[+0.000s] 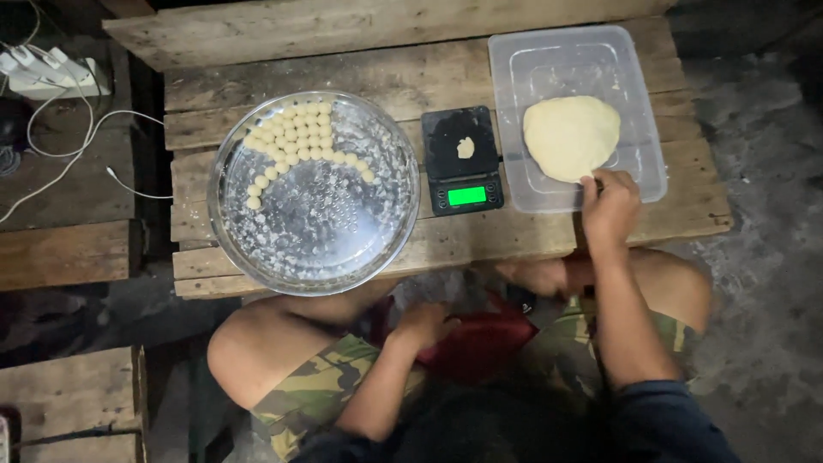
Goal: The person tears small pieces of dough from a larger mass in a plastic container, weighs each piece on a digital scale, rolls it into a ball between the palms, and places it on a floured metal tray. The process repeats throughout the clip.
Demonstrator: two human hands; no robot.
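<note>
1. Pale yellow dough slab [570,137] lies in the clear plastic tub [645,163] at the right end of the wooden pallet table [343,77].
2. Right hand [610,208] reaches into the tub, fingertips pinched together on the slab's near edge.
3. Left hand [423,324] rests low in the lap on a red cloth [484,343], fingers loosely curled, gripping nothing I can make out.
4. Black kitchen scale [463,160] sits between tub and tray, a small dough bit [465,147] on it.
5. Round metal tray [314,193] carries rows of little dough balls [296,141].
</note>
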